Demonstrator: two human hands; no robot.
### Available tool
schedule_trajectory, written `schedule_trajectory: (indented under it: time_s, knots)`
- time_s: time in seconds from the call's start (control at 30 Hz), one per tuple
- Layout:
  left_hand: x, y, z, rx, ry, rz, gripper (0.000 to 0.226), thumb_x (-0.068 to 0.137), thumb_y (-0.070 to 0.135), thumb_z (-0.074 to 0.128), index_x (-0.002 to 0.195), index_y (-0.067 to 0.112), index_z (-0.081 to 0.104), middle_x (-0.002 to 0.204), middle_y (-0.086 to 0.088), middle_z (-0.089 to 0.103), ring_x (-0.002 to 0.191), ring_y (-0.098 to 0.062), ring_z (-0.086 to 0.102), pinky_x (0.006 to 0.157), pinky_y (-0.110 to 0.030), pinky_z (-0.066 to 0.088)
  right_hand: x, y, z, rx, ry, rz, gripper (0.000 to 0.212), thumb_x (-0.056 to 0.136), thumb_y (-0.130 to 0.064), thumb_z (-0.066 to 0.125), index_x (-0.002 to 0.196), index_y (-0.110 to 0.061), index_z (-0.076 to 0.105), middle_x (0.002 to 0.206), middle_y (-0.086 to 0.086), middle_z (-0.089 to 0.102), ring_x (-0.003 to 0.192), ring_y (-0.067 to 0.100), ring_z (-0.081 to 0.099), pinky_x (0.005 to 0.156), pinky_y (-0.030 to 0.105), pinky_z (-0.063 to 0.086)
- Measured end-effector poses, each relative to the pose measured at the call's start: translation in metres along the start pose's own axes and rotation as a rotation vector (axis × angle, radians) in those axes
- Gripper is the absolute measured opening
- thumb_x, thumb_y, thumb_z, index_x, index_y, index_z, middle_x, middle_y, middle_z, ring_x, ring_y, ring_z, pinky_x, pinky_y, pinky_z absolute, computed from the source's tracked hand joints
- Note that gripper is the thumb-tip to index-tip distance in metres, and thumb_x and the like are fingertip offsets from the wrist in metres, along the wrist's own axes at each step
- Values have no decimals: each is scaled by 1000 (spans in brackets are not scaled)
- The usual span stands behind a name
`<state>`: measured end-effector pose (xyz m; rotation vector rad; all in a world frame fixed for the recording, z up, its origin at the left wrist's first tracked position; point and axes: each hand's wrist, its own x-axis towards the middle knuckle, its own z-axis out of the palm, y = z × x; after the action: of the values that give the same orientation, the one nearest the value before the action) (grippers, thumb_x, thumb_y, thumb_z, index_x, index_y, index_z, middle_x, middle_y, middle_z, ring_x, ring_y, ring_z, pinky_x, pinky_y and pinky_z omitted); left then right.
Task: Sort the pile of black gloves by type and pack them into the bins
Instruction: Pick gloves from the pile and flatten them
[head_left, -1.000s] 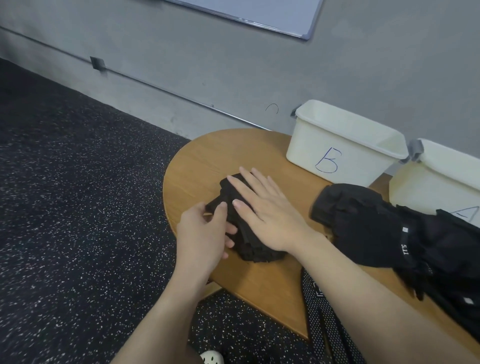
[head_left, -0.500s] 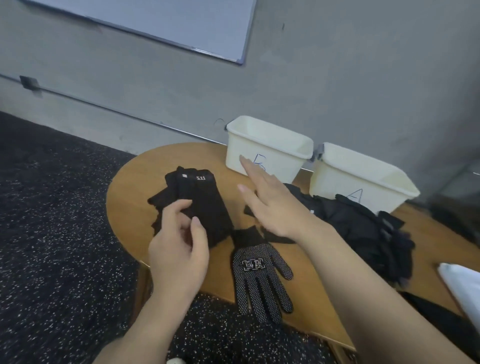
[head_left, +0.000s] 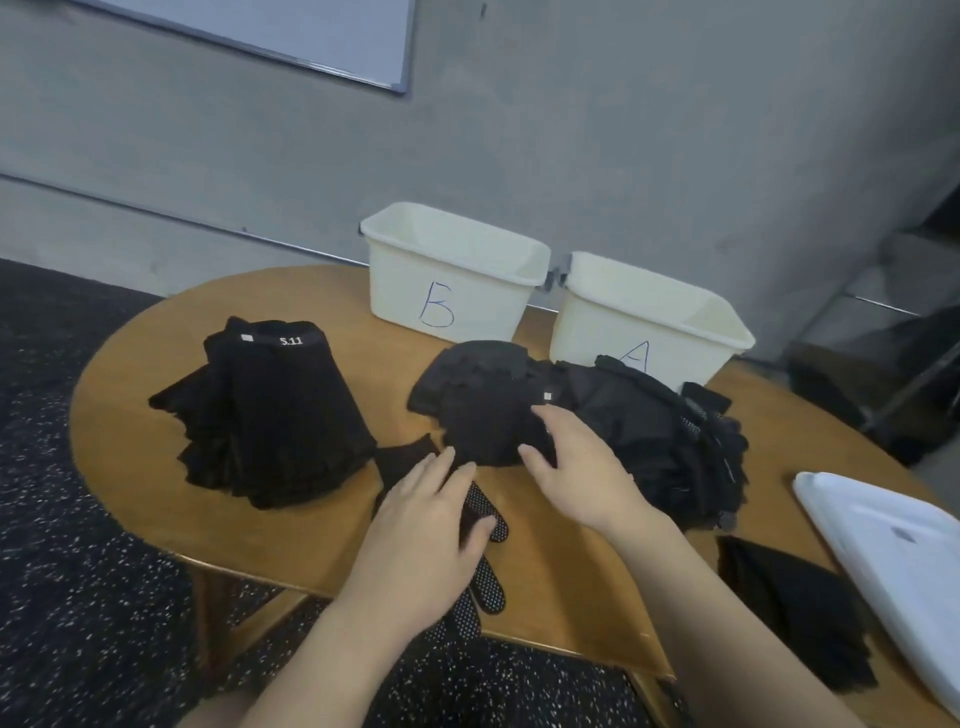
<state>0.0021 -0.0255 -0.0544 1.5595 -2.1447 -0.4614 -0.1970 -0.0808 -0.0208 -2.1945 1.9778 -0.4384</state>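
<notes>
Seen from above: a rounded wooden table (head_left: 156, 467). At the far edge, two cream bins side by side, bin B (head_left: 452, 275) on the left, bin A (head_left: 644, 322) on the right. On the left, a neat stack of black gloves (head_left: 270, 415) marked 5.11. In the middle and right, a loose glove pile (head_left: 623, 426). Left hand (head_left: 421, 535) resting flat on a dotted glove (head_left: 485, 582) near the table's near edge. Right hand (head_left: 576, 467), fingers curled, touching the pile. Far right, a white tray (head_left: 893, 551).

One head-worn view looks forward and down, close over the table (head_left: 156, 499); bins (head_left: 452, 291) stand beyond the right hand (head_left: 576, 467)
</notes>
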Motion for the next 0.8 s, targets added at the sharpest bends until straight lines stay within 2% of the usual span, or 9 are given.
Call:
schedule_trajectory:
  time_s: [0.13, 0.3, 0.43, 0.53, 0.67, 0.8]
  knots:
    - [7, -2, 11, 111, -85, 10, 72, 105, 60, 35, 164, 28, 11, 173, 4, -1, 159, -14, -4, 129, -33, -3, 13, 4, 15, -101, 124, 20, 56, 101, -41, 56, 151, -19, 44, 151, 0, 47, 138, 21, 45, 114, 43, 35]
    - [19, -6, 9, 116, -88, 35, 69, 105, 60, 36, 163, 31, 13, 172, 8, -2, 158, -11, -5, 126, -29, -8, 27, 11, 21, -153, 175, 33, 67, 95, -43, 66, 152, -19, 43, 156, 3, 41, 140, 26, 42, 113, 47, 34]
    - [22, -9, 7, 111, -81, 61, 67, 104, 60, 38, 162, 33, 18, 171, 12, 1, 157, -8, -4, 126, -27, -7, 28, 12, 27, -115, 210, 89, 68, 93, -43, 70, 151, -19, 43, 156, 4, 41, 141, 25, 40, 114, 44, 32]
    - [25, -14, 6, 100, -85, 85, 68, 103, 60, 40, 162, 34, 19, 171, 14, 1, 157, -5, -4, 124, -24, -9, 27, 7, 32, -127, 236, 89, 63, 92, -39, 72, 146, -19, 47, 143, 4, 50, 131, 25, 46, 108, 42, 35]
    - [25, -29, 8, 80, -103, 143, 69, 100, 64, 42, 161, 35, 24, 171, 14, 8, 156, -2, 1, 127, -24, -3, 34, 1, 28, -202, 175, 123, 56, 94, -38, 70, 140, -18, 47, 130, 6, 52, 123, 28, 48, 103, 40, 34]
    - [22, -30, 8, 64, -88, 156, 66, 101, 61, 43, 160, 36, 27, 170, 16, 10, 155, 1, 1, 126, -22, -2, 30, 5, 24, -79, 223, 118, 40, 93, -33, 72, 127, -21, 55, 119, 2, 55, 114, 26, 52, 100, 38, 32]
